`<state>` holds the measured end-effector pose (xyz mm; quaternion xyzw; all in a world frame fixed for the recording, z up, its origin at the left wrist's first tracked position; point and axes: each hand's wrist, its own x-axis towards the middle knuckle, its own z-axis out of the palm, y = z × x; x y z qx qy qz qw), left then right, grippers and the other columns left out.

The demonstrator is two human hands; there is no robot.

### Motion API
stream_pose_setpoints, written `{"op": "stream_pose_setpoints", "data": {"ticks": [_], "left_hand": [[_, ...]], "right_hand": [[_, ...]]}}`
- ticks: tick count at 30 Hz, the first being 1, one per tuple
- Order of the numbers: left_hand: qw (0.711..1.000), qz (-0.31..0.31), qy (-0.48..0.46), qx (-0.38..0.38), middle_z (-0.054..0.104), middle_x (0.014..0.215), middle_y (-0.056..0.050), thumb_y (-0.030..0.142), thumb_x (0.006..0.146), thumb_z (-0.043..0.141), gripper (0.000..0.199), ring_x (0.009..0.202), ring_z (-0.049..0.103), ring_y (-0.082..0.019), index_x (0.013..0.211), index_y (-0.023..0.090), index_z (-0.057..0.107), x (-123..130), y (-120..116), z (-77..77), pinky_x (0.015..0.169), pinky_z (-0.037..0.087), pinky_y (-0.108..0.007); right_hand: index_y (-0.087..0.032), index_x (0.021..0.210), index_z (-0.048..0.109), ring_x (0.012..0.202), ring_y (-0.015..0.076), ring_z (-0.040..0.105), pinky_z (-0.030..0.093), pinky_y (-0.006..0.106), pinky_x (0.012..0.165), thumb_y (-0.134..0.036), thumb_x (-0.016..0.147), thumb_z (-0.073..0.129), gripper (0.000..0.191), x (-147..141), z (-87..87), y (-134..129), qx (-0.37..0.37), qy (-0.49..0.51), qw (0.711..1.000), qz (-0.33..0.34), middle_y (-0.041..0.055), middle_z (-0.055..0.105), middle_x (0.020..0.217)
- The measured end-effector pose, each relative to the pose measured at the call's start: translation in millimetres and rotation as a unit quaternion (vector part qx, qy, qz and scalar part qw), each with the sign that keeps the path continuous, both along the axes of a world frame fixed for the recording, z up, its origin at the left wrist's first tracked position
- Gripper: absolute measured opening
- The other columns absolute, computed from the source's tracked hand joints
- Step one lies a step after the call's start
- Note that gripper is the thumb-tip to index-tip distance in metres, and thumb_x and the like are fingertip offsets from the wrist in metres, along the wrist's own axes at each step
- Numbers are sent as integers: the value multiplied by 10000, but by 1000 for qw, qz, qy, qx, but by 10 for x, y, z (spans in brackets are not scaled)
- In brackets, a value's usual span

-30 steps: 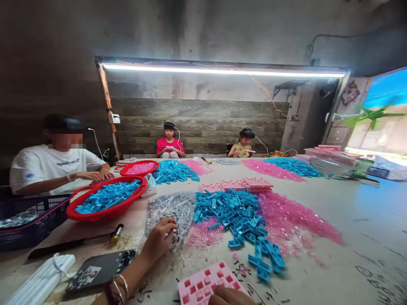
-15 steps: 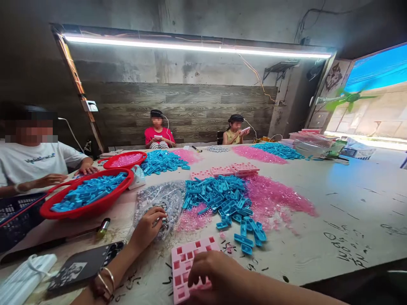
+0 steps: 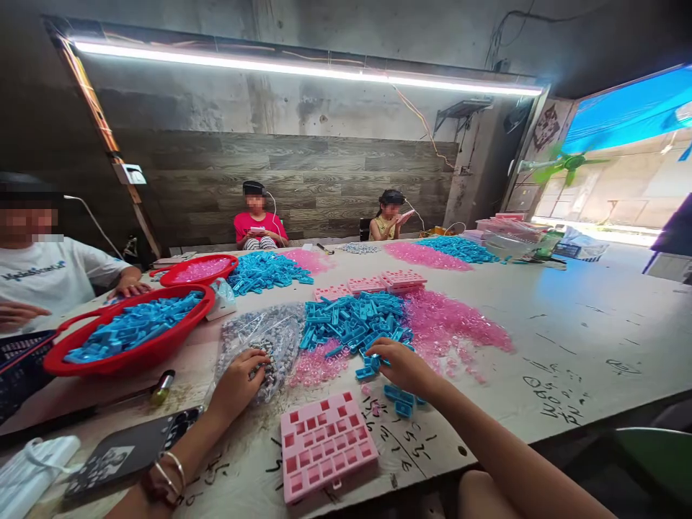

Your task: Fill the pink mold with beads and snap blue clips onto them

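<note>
My left hand [image 3: 241, 378] rests on a clear plastic bag [image 3: 227, 335] of small grey and white pieces, fingers curled over its opening; what they pinch, if anything, is too small to name. My right hand [image 3: 403, 364] reaches to the near edge of a pile of blue plastic pieces [image 3: 351, 317], its fingertips at a blue piece [image 3: 367, 370]. Whether it grips that piece is unclear. Between my forearms a pink tray [image 3: 327, 447] with square recesses lies flat on the table. Pink translucent bits [image 3: 459, 328] spread beside the blue pile.
Red baskets [image 3: 130, 360] with blue and pink pieces stand left. A phone [image 3: 127, 458], a white object [image 3: 37, 472] and a small bottle [image 3: 163, 387] lie near left. Stacked pink trays [image 3: 403, 280] sit behind the pile. Three other people sit around the table.
My right hand has moved from the pink tray up and forward to the blue pieces. The tray is now uncovered. My left hand stays at the bag. The view has shifted slightly.
</note>
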<state>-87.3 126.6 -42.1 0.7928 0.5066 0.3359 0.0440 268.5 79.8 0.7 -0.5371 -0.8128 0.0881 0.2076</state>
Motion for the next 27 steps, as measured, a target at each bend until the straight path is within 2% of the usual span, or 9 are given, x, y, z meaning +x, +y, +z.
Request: {"op": "stream_pose_setpoints", "data": {"ticks": [3,7,13,18,22,27], "left_hand": [[1000,19,20,-15,610,1104,-75,255,762,446,288,1061,534,-228,918,172,674,-18,13,-17,976,390,-391],[999,18,24,-26,637,1064,-63,271,752,454,288,1027,564,-234,898,183,686,-20,20,-17,957,415,-392],[1000,9,18,-16,638,1052,-66,374,774,513,267,1009,566,-243,892,210,689,-5,4,0,926,428,-397],[1000,-12,4,-16,648,989,-63,300,767,527,210,952,580,-233,868,214,690,-10,1,9,890,438,-387],[999,-40,-8,-8,655,929,-55,256,770,522,189,910,582,-218,850,211,687,-9,-6,11,852,447,-365],[999,-53,-9,-4,655,907,-46,216,774,506,191,894,584,-203,846,214,683,14,-37,32,836,454,-344]], "right_hand": [[-200,1005,643,978,195,565,433,314,871,-3,673,485,418,-9,-56,34,-11,-11,1000,5,52,606,1077],[-194,1006,644,1001,213,554,431,333,873,-7,665,499,415,-35,-101,54,-15,-23,1000,15,64,607,1069],[-193,1002,647,1031,218,526,427,321,871,-74,728,521,324,-160,-28,4,2,-17,1000,11,71,597,1064],[-198,1051,628,1049,209,507,405,312,894,-58,744,506,359,-374,-15,-13,28,-34,999,24,67,588,1104],[-206,1087,607,1087,208,486,371,342,911,-37,795,421,386,-552,-113,-21,49,-70,995,50,66,585,1150],[-214,1092,597,1066,231,499,352,400,894,-42,789,402,399,-639,-205,-19,48,-93,994,41,73,591,1148]]}}
